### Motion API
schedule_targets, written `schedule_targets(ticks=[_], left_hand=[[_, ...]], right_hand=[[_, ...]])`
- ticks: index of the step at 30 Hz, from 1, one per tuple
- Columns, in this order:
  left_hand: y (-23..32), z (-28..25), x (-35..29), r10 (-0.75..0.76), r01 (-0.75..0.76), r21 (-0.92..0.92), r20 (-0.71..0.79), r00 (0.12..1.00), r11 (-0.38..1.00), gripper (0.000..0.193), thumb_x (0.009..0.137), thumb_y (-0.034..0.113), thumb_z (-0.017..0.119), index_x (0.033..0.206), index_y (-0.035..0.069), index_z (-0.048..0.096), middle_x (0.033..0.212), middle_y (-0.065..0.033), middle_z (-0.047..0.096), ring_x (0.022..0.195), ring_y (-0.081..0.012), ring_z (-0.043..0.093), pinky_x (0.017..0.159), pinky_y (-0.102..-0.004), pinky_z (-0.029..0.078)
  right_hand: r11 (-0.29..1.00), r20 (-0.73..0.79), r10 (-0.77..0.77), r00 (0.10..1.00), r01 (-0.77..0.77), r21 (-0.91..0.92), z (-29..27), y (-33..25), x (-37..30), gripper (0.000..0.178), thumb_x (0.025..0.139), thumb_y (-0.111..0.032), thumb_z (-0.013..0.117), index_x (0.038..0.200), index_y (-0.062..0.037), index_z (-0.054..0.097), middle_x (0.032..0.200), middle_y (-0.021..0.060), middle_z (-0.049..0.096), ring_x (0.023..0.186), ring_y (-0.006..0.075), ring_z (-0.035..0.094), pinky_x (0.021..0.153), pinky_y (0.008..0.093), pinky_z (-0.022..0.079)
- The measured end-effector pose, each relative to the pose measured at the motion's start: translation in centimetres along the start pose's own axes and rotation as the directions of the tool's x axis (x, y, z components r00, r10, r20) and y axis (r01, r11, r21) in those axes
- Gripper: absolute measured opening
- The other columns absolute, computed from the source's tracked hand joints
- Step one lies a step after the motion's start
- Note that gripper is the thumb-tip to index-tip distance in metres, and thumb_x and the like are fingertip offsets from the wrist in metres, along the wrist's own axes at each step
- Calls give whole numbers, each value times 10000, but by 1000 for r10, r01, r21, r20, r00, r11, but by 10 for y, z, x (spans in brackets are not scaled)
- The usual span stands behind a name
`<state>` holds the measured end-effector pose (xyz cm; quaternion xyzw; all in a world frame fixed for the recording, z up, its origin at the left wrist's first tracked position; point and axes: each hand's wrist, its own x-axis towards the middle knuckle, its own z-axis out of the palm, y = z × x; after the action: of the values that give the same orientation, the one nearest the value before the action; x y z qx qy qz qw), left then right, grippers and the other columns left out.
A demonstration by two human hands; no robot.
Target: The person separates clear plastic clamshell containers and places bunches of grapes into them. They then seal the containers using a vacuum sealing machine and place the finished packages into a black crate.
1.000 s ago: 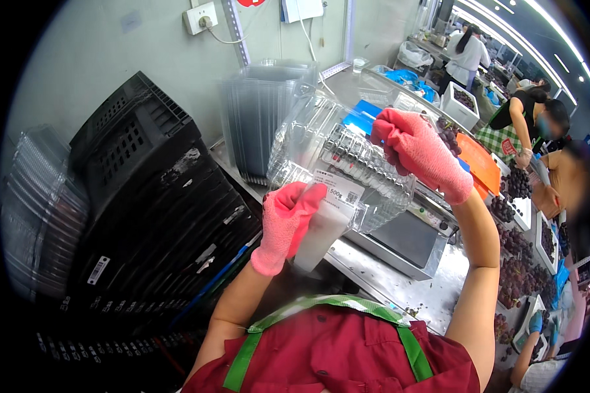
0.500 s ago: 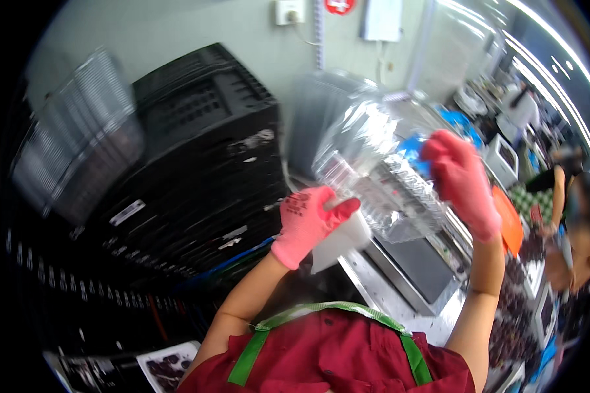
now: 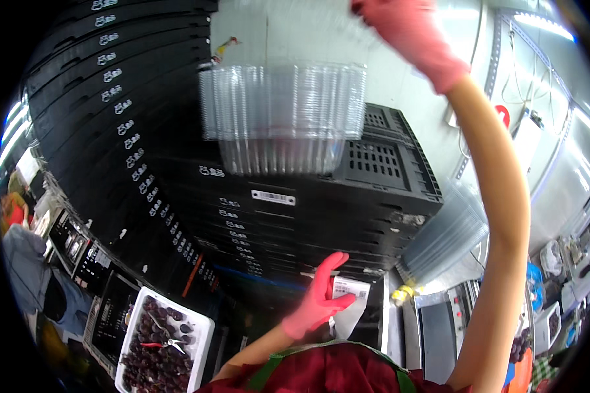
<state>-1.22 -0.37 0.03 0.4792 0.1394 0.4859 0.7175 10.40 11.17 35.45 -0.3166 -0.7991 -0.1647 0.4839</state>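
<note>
Right hand [image 3: 412, 38], hold unclear, has swung above tubs [image 3: 283, 101], leaving left hand [image 3: 314, 306], half-open, perhaps holding labels [image 3: 359, 288], well apart.

Left hand [image 3: 319, 300], pink-gloved: white printed slip [image 3: 353, 289] at its fingers (grip unclear). Right hand [image 3: 406, 36], gloved alike, well beyond it, motion-blurred. Below and left of the right: nested clear containers [image 3: 282, 108] on black crates [image 3: 373, 196]. Lower left of the left: white tray [image 3: 205, 337], dark grapes [image 3: 152, 368], red-handled snips [image 3: 172, 344] on top.

Black crates [image 3: 328, 213] bear white marks [image 3: 125, 127] and a barcode sticker [image 3: 273, 197]; print on the label [image 3: 353, 287] at the left hand [image 3: 318, 302] is unreadable.
</note>
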Motion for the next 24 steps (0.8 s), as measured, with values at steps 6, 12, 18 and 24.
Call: schedule_targets(ticks=[6, 12, 18, 24], left_hand=[[-5, -26, -12, -271, 270, -80, -2, 963, 960, 250, 722, -64, 595, 955, 22, 627, 1201, -84, 516, 1103, -171, 482, 899, -276, 390], [-18, -12, -1, -261, 266, 9, 246, 934, 964, 179, 816, -26, 520, 962, 4, 619, 1099, -86, 589, 963, -167, 569, 829, -281, 450], [-35, -9, 1, -344, 351, -8, 184, 921, 936, 133, 784, -20, 580, 906, 0, 630, 897, -80, 633, 808, -140, 597, 727, -260, 478], [-53, 4, 15, -430, 430, 23, 114, 896, 902, 130, 762, -62, 609, 880, -11, 628, 841, -90, 644, 717, -145, 612, 682, -254, 493]], right_hand=[[973, 558, 218, 801, -131, -192, 46, -24, -1, 259, 862, -162, 445, 1037, -40, 592, 765, 52, 590, 611, 114, 518, 631, 268, 467], [971, -52, -225, 973, 228, 64, 22, 38, -64, 302, 852, -192, 544, 1143, -120, 513, 1022, 165, 533, 941, 319, 547, 816, 377, 438], [344, -85, 778, 622, -537, -770, -93, 131, -246, 467, 900, -398, 383, 1217, -59, 436, 1213, 207, 480, 1133, 377, 441, 932, 448, 350], [129, -79, 968, 239, -742, -658, -140, 170, -369, 354, 828, -338, 438, 948, -67, 632, 977, 173, 619, 947, 320, 580, 828, 385, 436]])
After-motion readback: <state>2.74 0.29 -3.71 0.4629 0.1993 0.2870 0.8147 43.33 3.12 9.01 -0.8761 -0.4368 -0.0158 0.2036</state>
